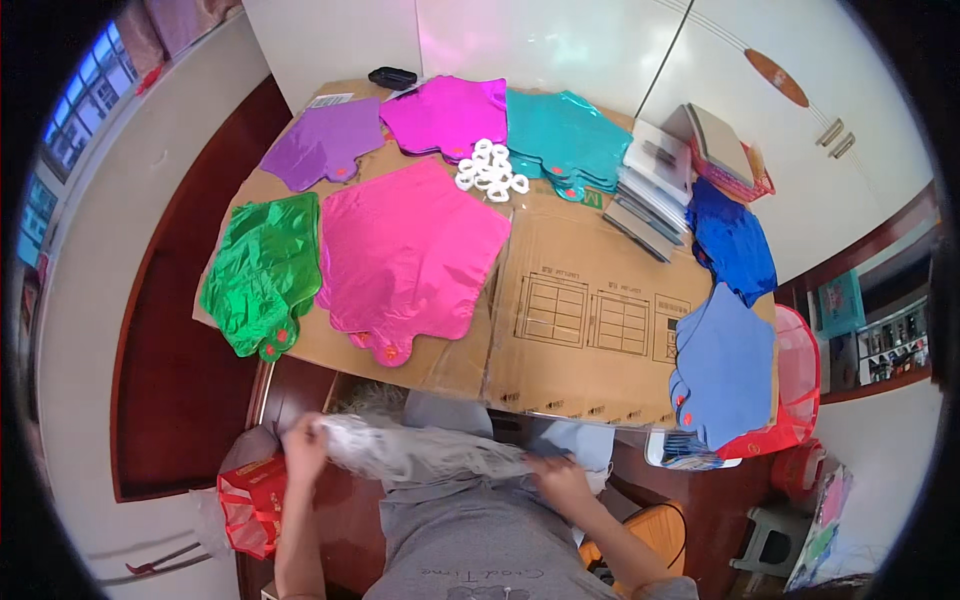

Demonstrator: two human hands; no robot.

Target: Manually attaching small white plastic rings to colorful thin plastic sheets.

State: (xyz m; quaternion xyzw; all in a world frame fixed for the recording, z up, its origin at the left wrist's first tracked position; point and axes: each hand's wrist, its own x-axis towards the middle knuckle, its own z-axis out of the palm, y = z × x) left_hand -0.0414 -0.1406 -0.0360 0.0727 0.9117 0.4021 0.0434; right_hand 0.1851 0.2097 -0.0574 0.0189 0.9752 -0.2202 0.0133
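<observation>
Between my two hands, in front of the cardboard's near edge, a bundle of white, translucent strands (420, 452) is stretched sideways. Its left end is gripped by my left hand (305, 450), fingers closed. My right hand (560, 483) is closed round the other end, a little blurred. On the cardboard (560, 250) beyond lie flat foil balloons: a large pink one (410, 255), a green one (262, 265), a purple one (322, 142), a magenta one (450, 112) and a teal stack (565, 135). White rings (490, 170) are piled among them.
At the right lie light-blue foil balloons (725, 365), dark-blue foil (735, 240) and clear plastic packets (655, 175) by a red basket (735, 165). A red bag (250, 500) stands low at left, an orange stool (655, 540) at lower right.
</observation>
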